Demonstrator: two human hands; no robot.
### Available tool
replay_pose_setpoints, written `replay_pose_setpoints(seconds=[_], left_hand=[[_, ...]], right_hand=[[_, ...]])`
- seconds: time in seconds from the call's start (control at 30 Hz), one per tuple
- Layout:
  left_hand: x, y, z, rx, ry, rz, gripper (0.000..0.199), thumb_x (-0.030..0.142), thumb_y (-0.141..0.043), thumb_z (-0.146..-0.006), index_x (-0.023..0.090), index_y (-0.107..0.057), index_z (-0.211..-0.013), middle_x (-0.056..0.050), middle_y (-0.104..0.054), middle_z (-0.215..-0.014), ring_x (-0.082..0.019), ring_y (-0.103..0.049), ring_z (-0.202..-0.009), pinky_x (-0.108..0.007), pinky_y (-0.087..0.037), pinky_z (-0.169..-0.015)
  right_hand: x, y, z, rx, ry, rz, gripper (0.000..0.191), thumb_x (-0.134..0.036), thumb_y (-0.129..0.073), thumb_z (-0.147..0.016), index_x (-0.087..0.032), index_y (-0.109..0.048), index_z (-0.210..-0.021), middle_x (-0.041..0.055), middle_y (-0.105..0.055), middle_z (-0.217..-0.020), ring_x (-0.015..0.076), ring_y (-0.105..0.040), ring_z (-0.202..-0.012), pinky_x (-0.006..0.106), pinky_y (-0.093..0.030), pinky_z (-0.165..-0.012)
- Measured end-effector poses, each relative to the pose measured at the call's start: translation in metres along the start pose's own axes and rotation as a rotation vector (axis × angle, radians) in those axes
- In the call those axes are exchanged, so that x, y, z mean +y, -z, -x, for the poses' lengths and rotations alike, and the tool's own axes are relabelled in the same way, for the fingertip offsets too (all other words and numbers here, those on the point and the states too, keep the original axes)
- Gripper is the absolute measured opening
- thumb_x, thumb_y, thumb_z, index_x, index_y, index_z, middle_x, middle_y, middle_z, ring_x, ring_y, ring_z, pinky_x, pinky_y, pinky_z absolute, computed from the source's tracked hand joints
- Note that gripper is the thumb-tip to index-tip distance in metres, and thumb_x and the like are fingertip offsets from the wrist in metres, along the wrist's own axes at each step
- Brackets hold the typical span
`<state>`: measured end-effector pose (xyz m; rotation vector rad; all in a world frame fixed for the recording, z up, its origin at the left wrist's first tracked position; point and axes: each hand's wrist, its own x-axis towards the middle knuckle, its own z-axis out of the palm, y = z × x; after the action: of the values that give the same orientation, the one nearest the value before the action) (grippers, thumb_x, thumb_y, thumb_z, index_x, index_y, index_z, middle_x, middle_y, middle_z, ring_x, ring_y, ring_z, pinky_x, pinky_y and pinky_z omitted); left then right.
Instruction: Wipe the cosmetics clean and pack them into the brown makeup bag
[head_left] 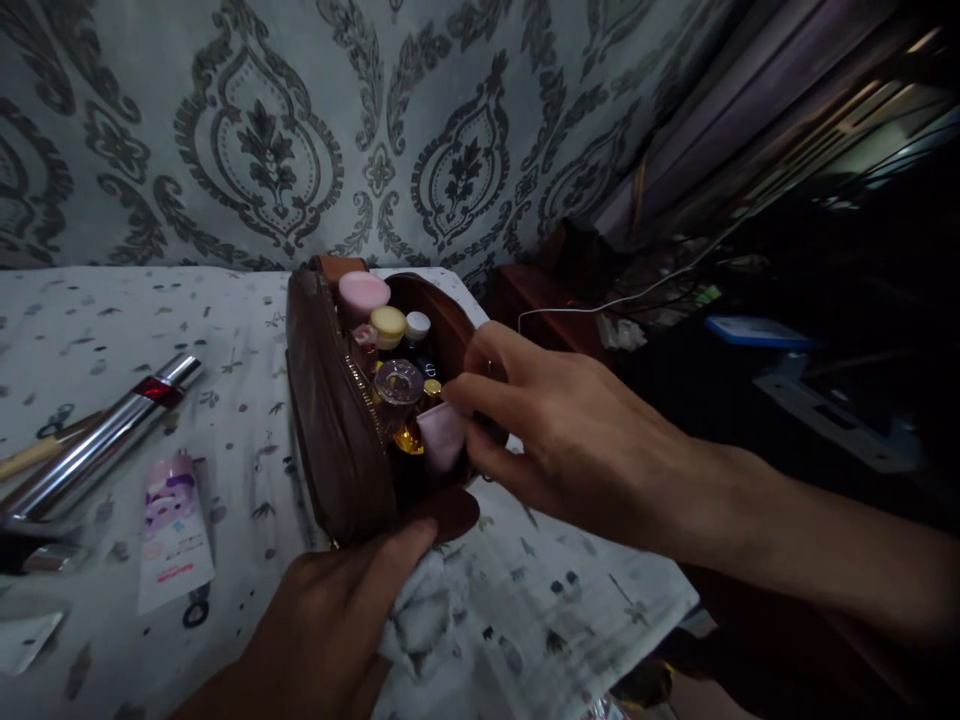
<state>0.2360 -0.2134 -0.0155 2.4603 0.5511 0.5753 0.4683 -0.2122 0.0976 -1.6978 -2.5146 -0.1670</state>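
A brown leather toiletry bag (pixel 334 420) stands unzipped on the patterned sheet. Inside it are a pink round-lidded jar (pixel 364 292), a yellow-capped jar (pixel 388 325), a white-capped bottle (pixel 418 326), a clear round-topped bottle (pixel 399 384) and a small gold-capped bottle (pixel 431 389). At the right side of the opening, my right hand (pixel 555 430) has its fingers closed at the edge of a pale pink tube (pixel 442 436); the fingertips are partly hidden. My left hand (pixel 330 610) grips the bag's near-end leather tab, thumb on top.
On the sheet at left lie a silver tube with a red band (pixel 161 388), a wooden-handled brush (pixel 45 450) and a white-and-purple tube (pixel 174 530). Patterned wallpaper (pixel 262 150) rises behind. A white cable (pixel 645 295) crosses dark clutter at right, beyond the bed's edge.
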Motion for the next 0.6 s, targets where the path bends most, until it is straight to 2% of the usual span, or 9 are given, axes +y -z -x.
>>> replay_pose_setpoints(seconds=[0.17,0.27,0.37,0.5,0.6], left_hand=[[-0.006,-0.009,0.0,0.018,-0.027,0.006,0.095,0.008,-0.042,-0.059,0.028,-0.032,-0.151,-0.002,-0.075,-0.117,-0.018,-0.074,-0.091,-0.026,-0.062,-0.077],[-0.012,-0.02,0.002,0.032,-0.045,0.012,0.099,0.01,-0.043,-0.056,0.028,-0.031,-0.152,-0.002,-0.074,-0.121,-0.019,-0.074,-0.092,-0.027,-0.062,-0.078],[-0.016,-0.025,0.003,0.047,-0.045,0.04,0.102,0.013,-0.044,-0.054,0.029,-0.028,-0.154,-0.002,-0.072,-0.126,-0.02,-0.074,-0.096,-0.028,-0.062,-0.08],[-0.015,-0.016,0.003,-0.028,-0.018,0.068,0.103,0.011,-0.043,-0.055,0.032,-0.026,-0.155,0.0,-0.069,-0.132,-0.02,-0.072,-0.103,-0.029,-0.062,-0.083],[-0.014,-0.011,0.003,-0.041,-0.016,0.077,0.104,0.009,-0.043,-0.057,0.033,-0.025,-0.156,0.0,-0.069,-0.131,-0.02,-0.072,-0.104,-0.028,-0.061,-0.084]], right_hand=[[-0.013,-0.007,0.003,0.117,0.058,0.212,0.032,-0.043,-0.057,-0.094,-0.014,-0.069,-0.091,0.0098,-0.061,-0.092,0.0171,-0.054,-0.071,0.029,-0.035,-0.055],[-0.015,-0.011,0.0,0.16,0.005,0.284,0.026,-0.038,-0.059,-0.094,-0.017,-0.067,-0.082,0.008,-0.062,-0.088,0.0163,-0.053,-0.069,0.029,-0.035,-0.056],[-0.012,-0.011,-0.002,0.139,-0.07,0.289,0.02,-0.03,-0.059,-0.092,-0.018,-0.067,-0.079,0.0081,-0.062,-0.091,0.0167,-0.055,-0.071,0.029,-0.036,-0.056],[-0.005,-0.013,-0.002,0.116,-0.085,0.224,0.019,-0.029,-0.056,-0.093,-0.016,-0.068,-0.087,0.0093,-0.062,-0.094,0.0187,-0.058,-0.076,0.029,-0.041,-0.058],[0.001,-0.016,-0.002,0.099,-0.093,0.169,0.02,-0.025,-0.053,-0.094,-0.014,-0.069,-0.092,0.0107,-0.061,-0.096,0.0212,-0.061,-0.08,0.031,-0.048,-0.061]])
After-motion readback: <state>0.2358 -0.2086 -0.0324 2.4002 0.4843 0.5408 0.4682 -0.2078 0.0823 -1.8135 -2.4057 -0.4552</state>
